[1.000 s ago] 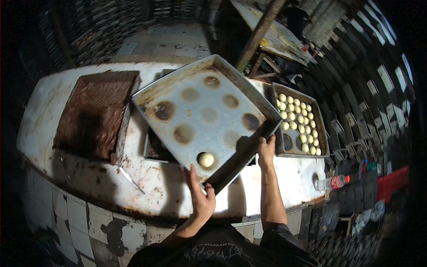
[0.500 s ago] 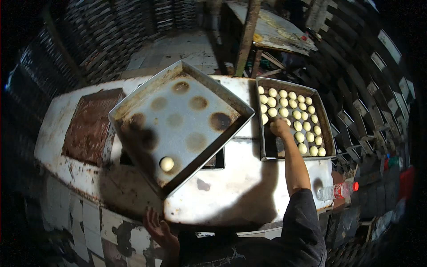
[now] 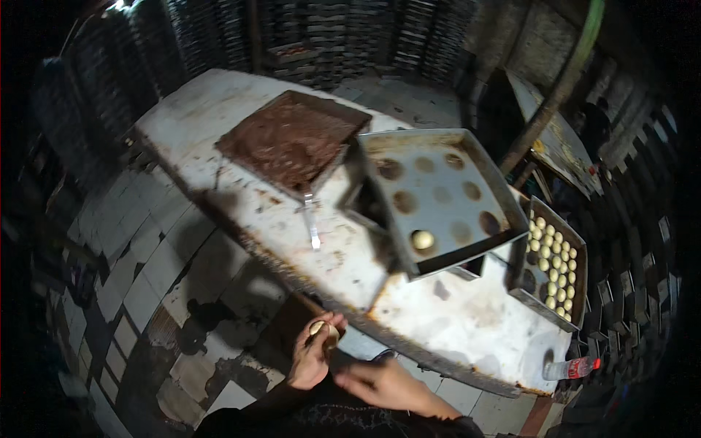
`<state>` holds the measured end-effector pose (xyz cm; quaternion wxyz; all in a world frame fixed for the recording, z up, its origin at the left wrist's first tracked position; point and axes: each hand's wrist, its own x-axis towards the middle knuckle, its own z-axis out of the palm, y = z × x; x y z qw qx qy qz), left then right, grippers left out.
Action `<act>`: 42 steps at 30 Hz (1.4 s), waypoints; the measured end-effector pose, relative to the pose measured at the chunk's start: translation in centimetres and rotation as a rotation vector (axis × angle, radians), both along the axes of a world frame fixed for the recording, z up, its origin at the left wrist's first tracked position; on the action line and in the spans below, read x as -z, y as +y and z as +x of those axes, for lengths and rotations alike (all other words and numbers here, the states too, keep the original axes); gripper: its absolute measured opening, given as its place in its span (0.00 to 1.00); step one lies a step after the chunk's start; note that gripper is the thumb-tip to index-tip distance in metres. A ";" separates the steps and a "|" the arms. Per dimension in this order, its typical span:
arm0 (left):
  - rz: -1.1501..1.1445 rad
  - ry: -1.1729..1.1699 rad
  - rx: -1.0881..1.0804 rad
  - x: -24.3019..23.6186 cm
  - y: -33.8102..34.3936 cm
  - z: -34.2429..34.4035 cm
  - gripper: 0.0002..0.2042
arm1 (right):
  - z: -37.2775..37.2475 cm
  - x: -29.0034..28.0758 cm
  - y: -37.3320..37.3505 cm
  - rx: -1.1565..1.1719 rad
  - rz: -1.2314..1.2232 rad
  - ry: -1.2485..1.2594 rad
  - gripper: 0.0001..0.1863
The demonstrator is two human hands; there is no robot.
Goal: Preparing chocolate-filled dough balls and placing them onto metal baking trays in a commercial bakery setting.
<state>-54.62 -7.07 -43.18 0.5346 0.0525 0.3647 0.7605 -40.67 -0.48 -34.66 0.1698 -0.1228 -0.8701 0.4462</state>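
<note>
While hovering low before the edge of the white worktop (image 3: 467, 321), pinching a pale dough ball (image 3: 321, 330) in the curled fingers of the left hand (image 3: 312, 358). Resting the right hand (image 3: 383, 383) just beside it, flat and loosely open, gripping nothing. Lying on the worktop: a grey baking tray (image 3: 445, 197) with round dark marks, carrying 1 dough piece (image 3: 422, 239) near its front edge. Sitting to its right, a second tray (image 3: 553, 263) filled with rows of small pale dough pieces. Standing further left, a rusty brown tray (image 3: 292, 139), with a small metal scraper (image 3: 312, 223) lying just below it. Lying at the right corner, a clear plastic bottle (image 3: 571, 367).
</note>
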 end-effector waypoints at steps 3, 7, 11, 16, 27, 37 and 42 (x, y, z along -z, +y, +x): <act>0.274 0.156 -0.124 1.5 -3.7 -2.8 0.20 | -12.6 1.7 -0.5 0.428 0.080 0.545 0.05; 0.282 -0.103 -0.180 -3.8 -3.6 -9.4 0.22 | -24.5 7.1 7.0 0.803 -0.357 0.301 0.10; -0.139 -0.187 -0.116 4.8 -3.6 -14.3 0.13 | -28.1 17.1 16.6 1.200 0.370 0.112 0.19; 0.039 0.028 -0.166 9.9 2.8 -17.3 0.18 | -28.7 15.6 14.3 1.027 0.185 0.220 0.04; -0.171 0.188 0.518 4.0 13.9 -24.5 0.19 | -35.5 7.5 28.3 0.360 0.740 -0.844 0.12; 0.000 -0.504 0.265 1.0 15.1 -38.7 0.20 | -34.6 -0.6 21.0 0.582 0.046 -0.399 0.12; 0.140 -0.736 0.410 -3.3 19.5 -41.5 0.19 | -38.3 9.4 12.8 0.915 0.058 0.058 0.26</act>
